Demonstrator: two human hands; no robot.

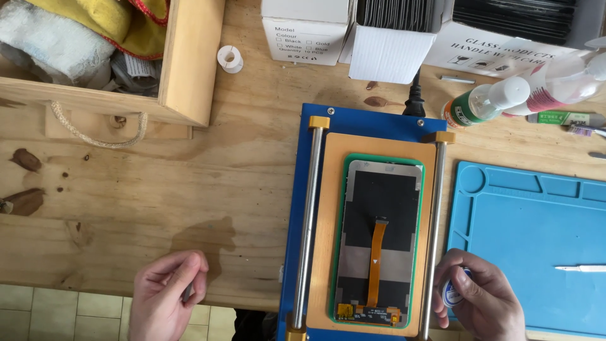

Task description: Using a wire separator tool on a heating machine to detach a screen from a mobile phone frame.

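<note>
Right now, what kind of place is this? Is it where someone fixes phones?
Probably a phone repair bench. A phone screen panel with an orange ribbon cable lies on a blue machine, beside a blue work mat, on a wooden table. The right hand holds a small round thing.

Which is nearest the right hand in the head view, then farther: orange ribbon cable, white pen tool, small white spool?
From the right hand:
1. Orange ribbon cable, just left, on the phone screen.
2. White pen tool, right, on the blue mat.
3. Small white spool, far upper left.

A phone repair workshop: a wooden bench [158,189], blue repair mat [530,233] at right, parts boxes [391,38] far.
</note>
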